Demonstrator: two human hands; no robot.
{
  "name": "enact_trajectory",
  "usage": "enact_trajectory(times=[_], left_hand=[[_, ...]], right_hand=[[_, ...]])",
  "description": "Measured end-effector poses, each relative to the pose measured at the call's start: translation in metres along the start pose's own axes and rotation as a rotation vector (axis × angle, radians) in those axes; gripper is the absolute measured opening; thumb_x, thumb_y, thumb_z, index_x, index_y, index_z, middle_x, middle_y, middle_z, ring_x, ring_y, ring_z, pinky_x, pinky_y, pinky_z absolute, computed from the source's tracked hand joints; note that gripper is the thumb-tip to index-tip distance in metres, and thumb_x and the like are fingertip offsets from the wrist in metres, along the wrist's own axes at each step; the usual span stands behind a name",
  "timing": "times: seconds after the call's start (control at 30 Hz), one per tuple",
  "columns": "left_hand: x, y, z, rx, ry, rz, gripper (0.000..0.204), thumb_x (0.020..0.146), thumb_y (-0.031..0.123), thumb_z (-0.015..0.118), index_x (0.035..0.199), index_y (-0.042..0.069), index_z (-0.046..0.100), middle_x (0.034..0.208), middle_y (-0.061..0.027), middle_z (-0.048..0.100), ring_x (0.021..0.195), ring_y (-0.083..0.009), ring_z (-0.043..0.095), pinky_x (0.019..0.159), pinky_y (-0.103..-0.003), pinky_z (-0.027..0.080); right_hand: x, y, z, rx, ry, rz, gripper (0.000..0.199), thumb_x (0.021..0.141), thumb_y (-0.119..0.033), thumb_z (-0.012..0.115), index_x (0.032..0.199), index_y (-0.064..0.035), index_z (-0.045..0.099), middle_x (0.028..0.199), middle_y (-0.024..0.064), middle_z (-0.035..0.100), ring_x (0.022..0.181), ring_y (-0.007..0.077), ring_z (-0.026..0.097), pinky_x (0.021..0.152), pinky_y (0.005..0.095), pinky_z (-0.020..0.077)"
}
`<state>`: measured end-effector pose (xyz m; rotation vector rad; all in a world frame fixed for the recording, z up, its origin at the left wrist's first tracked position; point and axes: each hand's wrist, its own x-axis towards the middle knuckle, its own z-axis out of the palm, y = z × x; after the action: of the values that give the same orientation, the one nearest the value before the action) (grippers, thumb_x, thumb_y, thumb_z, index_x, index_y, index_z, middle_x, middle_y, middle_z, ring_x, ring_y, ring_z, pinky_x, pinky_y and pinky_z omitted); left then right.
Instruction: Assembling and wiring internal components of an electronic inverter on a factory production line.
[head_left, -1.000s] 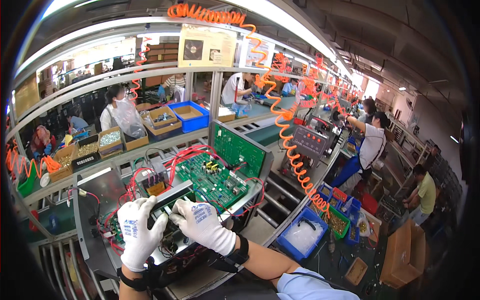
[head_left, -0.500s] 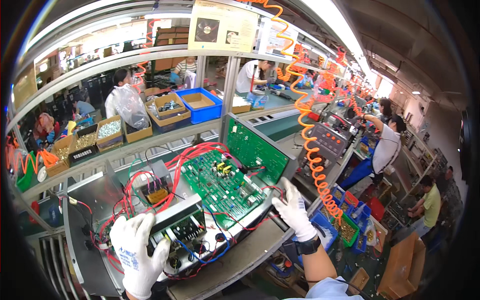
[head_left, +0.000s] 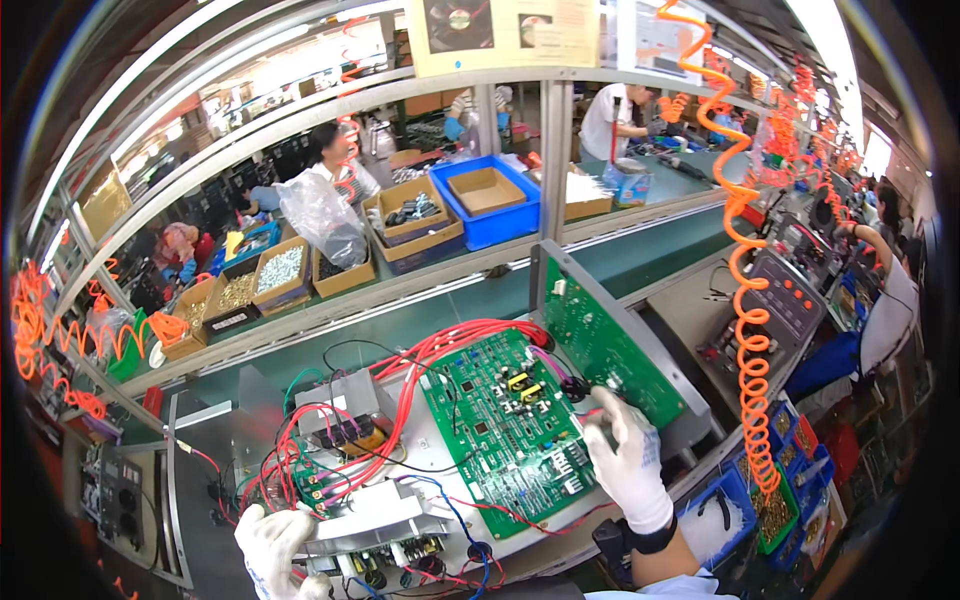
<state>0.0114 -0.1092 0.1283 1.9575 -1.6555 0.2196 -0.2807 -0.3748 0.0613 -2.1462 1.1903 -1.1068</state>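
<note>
An open metal chassis (head_left: 425, 440) lies in front of me, with a large green circuit board (head_left: 500, 420) flat in it. A second green board (head_left: 610, 345) stands upright on a panel along its right side. My left hand (head_left: 275, 552), in a white glove, is closed around the left end of a silver metal bracket (head_left: 370, 515). A smaller board with components (head_left: 400, 555) sits at the bracket's near side. My gloved right hand (head_left: 628, 465) reaches over the flat board's right edge. Its fingertips are pinched together at a bit of red wire (head_left: 592, 412), mostly hidden by the fingers.
Bundled red cables (head_left: 470, 335) and a transformer (head_left: 350, 435) fill the chassis's left part. Behind a rail stand boxes of screws (head_left: 280, 272) and a blue bin (head_left: 520, 225). An orange coiled hose (head_left: 745, 300) hangs at right, above parts bins (head_left: 780, 525). Co-workers sit beyond.
My right hand has moved from the upright panel's near end inward over the flat board, and its fingers have closed. My left hand stays at the bracket. The whole view has shifted.
</note>
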Motion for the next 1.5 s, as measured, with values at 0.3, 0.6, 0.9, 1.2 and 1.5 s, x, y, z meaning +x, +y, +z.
enact_trajectory(times=[0.3, 0.6, 0.9, 1.2, 1.5], left_hand=[[0.0, 0.016, -0.007, -0.283, -0.088, -0.273, 0.047, 0.087, 0.034, 0.062, 0.12, 0.001, 0.063, 0.121, -0.0124, 0.063, 0.124, -0.0314, 0.048, 0.111, -0.047, 0.028], [0.029, 0.035, -0.054, 0.272, -0.135, -0.318, 0.04, 0.079, -0.003, 0.054, 0.118, -0.001, 0.061, 0.127, -0.0179, 0.058, 0.123, -0.0343, 0.051, 0.108, -0.043, 0.035], [-0.002, 0.05, -0.087, 0.469, 0.023, -0.429, 0.046, 0.088, 0.0, 0.056, 0.134, -0.002, 0.051, 0.141, -0.0211, 0.047, 0.129, -0.0335, 0.046, 0.109, -0.04, 0.034], [-0.054, 0.038, -0.057, -0.788, -0.348, -0.245, 0.049, 0.091, 0.029, 0.06, 0.127, -0.004, 0.058, 0.127, -0.0285, 0.056, 0.117, -0.0369, 0.056, 0.1, -0.043, 0.044], [-0.072, 0.051, 0.003, -1.041, -0.696, 0.101, 0.049, 0.099, 0.034, 0.05, 0.125, -0.007, 0.057, 0.122, -0.0204, 0.062, 0.114, -0.0299, 0.058, 0.103, -0.04, 0.041]], right_hand=[[-0.007, 0.005, -0.024, -0.113, -0.288, -0.297, 0.036, 0.073, -0.006, 0.064, 0.108, -0.0009, 0.06, 0.093, 0.0124, 0.061, 0.083, 0.0314, 0.058, 0.078, 0.0424, 0.0469], [-0.035, 0.043, 0.004, -0.027, -0.068, -0.262, 0.031, 0.071, -0.003, 0.057, 0.102, -0.002, 0.057, 0.097, 0.0128, 0.056, 0.09, 0.0351, 0.055, 0.083, 0.048, 0.0437], [-0.032, 0.04, 0.012, 0.013, 0.045, -0.299, 0.018, 0.07, -0.011, 0.062, 0.084, -0.0021, 0.066, 0.085, 0.0118, 0.065, 0.085, 0.0318, 0.061, 0.079, 0.0434, 0.0474], [-0.119, 0.003, -0.002, -0.212, 0.026, -0.153, 0.037, 0.077, -0.019, 0.064, 0.111, -0.0058, 0.063, 0.119, 0.0144, 0.06, 0.116, 0.033, 0.053, 0.099, 0.0464, 0.0401], [-0.656, 0.097, 0.03, -0.256, -0.011, 1.548, 0.058, 0.087, -0.05, 0.048, 0.134, -0.0161, 0.055, 0.134, 0.0149, 0.056, 0.122, 0.0333, 0.055, 0.104, 0.0412, 0.0425]])
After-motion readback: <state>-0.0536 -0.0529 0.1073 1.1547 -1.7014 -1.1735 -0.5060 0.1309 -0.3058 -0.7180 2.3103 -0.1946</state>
